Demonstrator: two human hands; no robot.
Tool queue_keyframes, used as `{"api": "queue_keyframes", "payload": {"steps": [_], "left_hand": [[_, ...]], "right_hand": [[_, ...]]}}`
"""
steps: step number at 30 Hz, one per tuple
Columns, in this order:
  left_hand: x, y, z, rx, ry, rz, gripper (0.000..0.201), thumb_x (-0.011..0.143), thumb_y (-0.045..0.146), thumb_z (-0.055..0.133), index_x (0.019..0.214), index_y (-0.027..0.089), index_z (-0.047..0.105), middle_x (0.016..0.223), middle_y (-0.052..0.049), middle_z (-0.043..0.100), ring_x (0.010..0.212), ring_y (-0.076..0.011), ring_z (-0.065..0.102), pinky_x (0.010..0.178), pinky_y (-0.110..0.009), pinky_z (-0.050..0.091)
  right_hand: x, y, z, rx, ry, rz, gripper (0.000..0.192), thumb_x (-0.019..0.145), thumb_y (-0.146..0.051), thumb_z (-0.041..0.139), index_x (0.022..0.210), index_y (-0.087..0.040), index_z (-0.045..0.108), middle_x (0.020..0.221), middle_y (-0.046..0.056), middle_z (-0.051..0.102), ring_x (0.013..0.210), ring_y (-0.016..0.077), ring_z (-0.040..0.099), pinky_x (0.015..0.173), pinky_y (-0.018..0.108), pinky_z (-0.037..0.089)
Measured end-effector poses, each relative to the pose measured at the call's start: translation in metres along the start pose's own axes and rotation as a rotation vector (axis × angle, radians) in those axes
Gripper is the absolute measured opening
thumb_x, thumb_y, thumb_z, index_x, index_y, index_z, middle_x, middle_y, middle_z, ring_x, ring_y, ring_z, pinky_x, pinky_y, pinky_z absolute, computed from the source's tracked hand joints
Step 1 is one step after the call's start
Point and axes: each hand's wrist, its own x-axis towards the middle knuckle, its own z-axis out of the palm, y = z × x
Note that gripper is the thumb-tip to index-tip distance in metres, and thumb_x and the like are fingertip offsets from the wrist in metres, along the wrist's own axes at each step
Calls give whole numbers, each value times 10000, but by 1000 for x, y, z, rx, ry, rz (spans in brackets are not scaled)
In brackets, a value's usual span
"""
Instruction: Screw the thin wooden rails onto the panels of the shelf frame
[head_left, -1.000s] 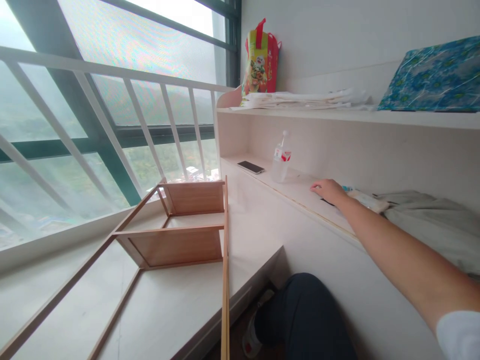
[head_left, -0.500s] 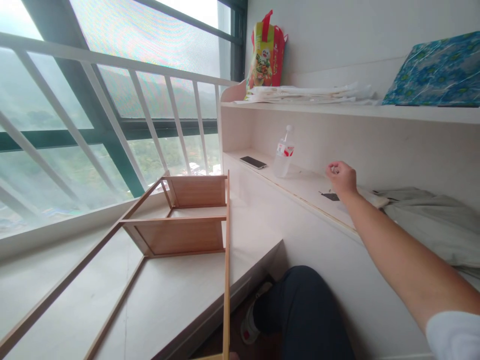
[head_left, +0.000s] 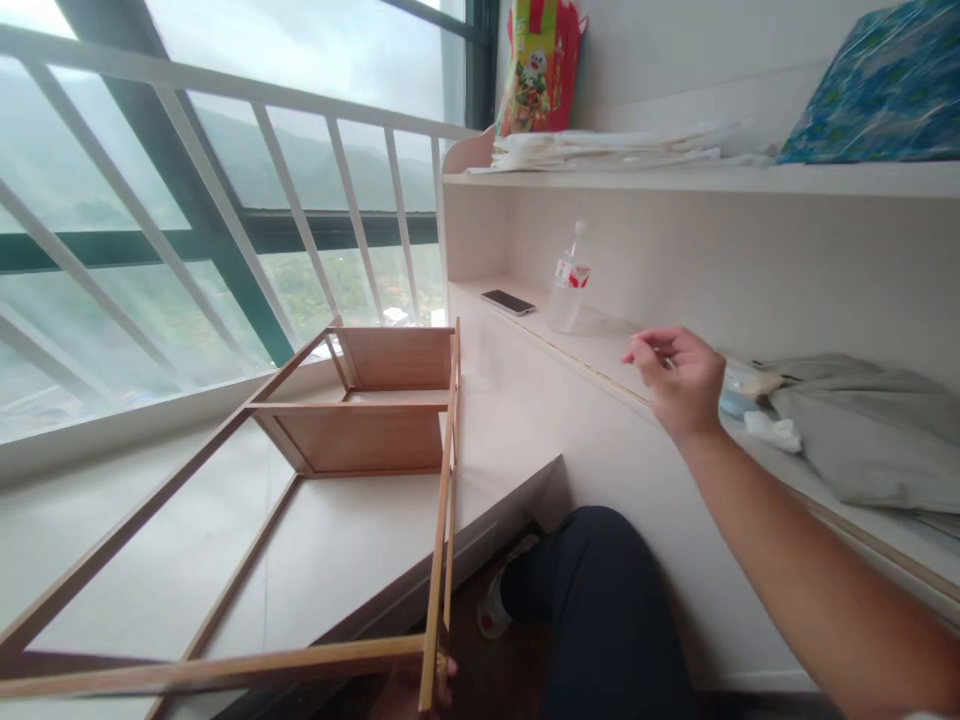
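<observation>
The wooden frame lies on the sill left of the shelf bearing phone and bottle.

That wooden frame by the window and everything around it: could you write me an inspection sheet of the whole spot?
Surface: pale platform below the window, bearing the frame.
Job's things: wooden shelf frame lying on its side, two boards fitted at its far end.
Clutter: phone, water bottle, grey cloth on the lower shelf; gift bag, papers on the upper.
Hands: right hand raised off the shelf, fingers pinched together; left hand at the frame's near corner, mostly hidden.
Cables: nothing seen.
Surroundings: white railing, large window, hazy hills.
</observation>
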Motion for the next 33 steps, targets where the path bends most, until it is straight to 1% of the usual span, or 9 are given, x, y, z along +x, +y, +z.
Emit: {"api": "queue_keyframes", "payload": {"steps": [3,6,9,12,15,21,24,27,33], "left_hand": [[-12,-9,3,-155,10,11,326,907,481,636,1063,198,674,942,-45,721,813,-180,680,667,-262,498],[-26,-8,5,-496,33,-12,346,760,384,728,1007,155,649,866,-60,723,741,-164,653,631,-244,420],[-39,-1,7,-694,45,-40,322,711,314,724,965,141,628,953,-97,729,778,-160,642,663,-248,420],[-46,4,10,-828,29,-32,248,767,315,669,943,156,597,1008,-115,727,813,-168,640,687,-263,438],[-48,1,14,-865,14,-21,221,802,322,660,935,156,601,1010,-114,730,797,-169,636,687,-271,446],[-41,-3,17,-779,19,11,251,702,295,820,867,131,729,909,-85,736,784,-161,639,640,-235,451],[-38,-2,19,-744,15,10,269,669,311,881,832,135,759,829,-64,726,753,-147,641,628,-219,451],[-35,-3,20,-718,-6,23,307,671,335,905,868,140,772,851,-64,735,734,-127,633,626,-208,446],[-32,-5,25,-707,-7,75,327,675,366,915,859,138,770,790,-38,697,701,-106,598,622,-201,427]], "right_hand": [[-91,-4,17,204,-261,272,201,833,-378,782,896,-191,742,744,38,740,537,121,564,476,236,427],[-187,9,42,470,-537,663,227,791,-389,822,860,-183,758,700,57,748,422,80,410,383,227,283],[-265,17,67,715,-618,1026,256,724,-384,868,793,-176,734,655,55,733,369,40,284,359,218,154],[-315,14,81,856,-601,1236,281,690,-372,891,763,-174,707,640,40,719,374,19,236,355,198,130],[-343,7,82,915,-601,1362,317,669,-381,904,744,-168,682,625,30,709,377,10,214,353,182,122],[-372,0,75,877,-769,1480,402,617,-420,928,708,-159,636,591,21,696,346,4,250,353,173,110],[-380,-1,80,889,-789,1482,405,617,-424,924,709,-159,633,594,23,702,338,7,267,350,175,118],[-385,-1,85,878,-791,1449,388,620,-416,918,706,-154,644,594,35,711,333,13,294,347,180,135],[-387,-2,85,811,-743,1426,375,597,-408,917,681,-154,654,571,25,698,317,19,305,342,186,133]]}}
